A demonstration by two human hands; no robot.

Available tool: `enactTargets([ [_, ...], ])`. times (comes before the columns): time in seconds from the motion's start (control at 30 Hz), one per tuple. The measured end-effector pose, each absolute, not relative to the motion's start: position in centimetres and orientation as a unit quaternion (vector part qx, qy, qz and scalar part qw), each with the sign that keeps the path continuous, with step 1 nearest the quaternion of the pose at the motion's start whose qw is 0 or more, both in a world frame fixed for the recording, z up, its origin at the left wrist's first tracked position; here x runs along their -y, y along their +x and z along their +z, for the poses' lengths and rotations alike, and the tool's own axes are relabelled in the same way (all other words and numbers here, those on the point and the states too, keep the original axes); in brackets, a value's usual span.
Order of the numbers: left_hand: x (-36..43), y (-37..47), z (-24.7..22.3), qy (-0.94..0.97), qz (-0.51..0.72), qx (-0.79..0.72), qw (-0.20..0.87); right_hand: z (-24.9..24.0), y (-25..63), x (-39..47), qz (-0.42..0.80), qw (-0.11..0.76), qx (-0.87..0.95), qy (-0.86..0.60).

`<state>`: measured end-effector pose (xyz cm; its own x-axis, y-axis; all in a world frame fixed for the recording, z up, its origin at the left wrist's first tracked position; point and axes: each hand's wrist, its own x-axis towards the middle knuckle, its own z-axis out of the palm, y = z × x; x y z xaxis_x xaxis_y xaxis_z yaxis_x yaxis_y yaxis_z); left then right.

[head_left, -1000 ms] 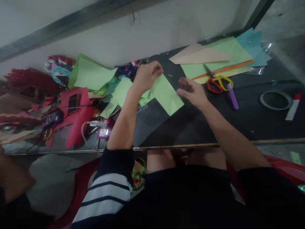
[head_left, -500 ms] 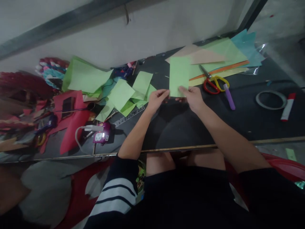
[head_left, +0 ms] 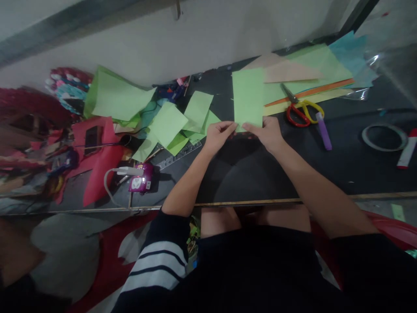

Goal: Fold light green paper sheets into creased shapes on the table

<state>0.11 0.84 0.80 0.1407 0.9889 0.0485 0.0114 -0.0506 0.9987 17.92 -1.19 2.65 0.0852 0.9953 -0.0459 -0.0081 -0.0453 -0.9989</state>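
Observation:
A rectangular piece of light green paper (head_left: 248, 95) is held up over the dark table, its near edge toward me. My left hand (head_left: 219, 135) pinches the near left corner between thumb and fingers. With the thumb on top and the fingers curled beneath, my right hand (head_left: 269, 132) grips the near right part of the same sheet. Left of my hands lie several cut green paper pieces (head_left: 167, 126) and a clear ruler (head_left: 180, 155). To the right rest scissors (head_left: 298, 114) with one red and one yellow handle, touching a purple marker (head_left: 323, 131).
Coloured sheets (head_left: 332, 65) are stacked at the back right. A roll of tape (head_left: 384, 149) and a red-and-white marker (head_left: 407, 149) lie far right. A purple power adapter (head_left: 141, 178) with a white cable sits near the front edge. Red paper (head_left: 100, 187) covers the left side.
My right thumb has slid left along the near edge of the green paper, closer to my left hand. The view has shifted slightly, and both hands still hold the sheet.

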Motion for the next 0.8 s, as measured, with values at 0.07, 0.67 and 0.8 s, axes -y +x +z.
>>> enactTargets([
  [0.07, -0.78, 0.04, 0.91, 0.556, 0.469, -0.449, 0.519, 2.43, 17.99, 1.10, 0.500, 0.501, 0.472, -0.526],
  [0.67, -0.28, -0.02, 0.94, 0.573, 0.454, -0.428, 0.531, 2.18, 17.79, 1.29, 0.477, 0.531, 0.451, -0.536],
  [0.8, -0.03, 0.02, 0.84, 0.605, 0.449, -0.418, 0.507, 2.38, 17.56, 1.55, 0.478, 0.529, 0.448, -0.540],
])
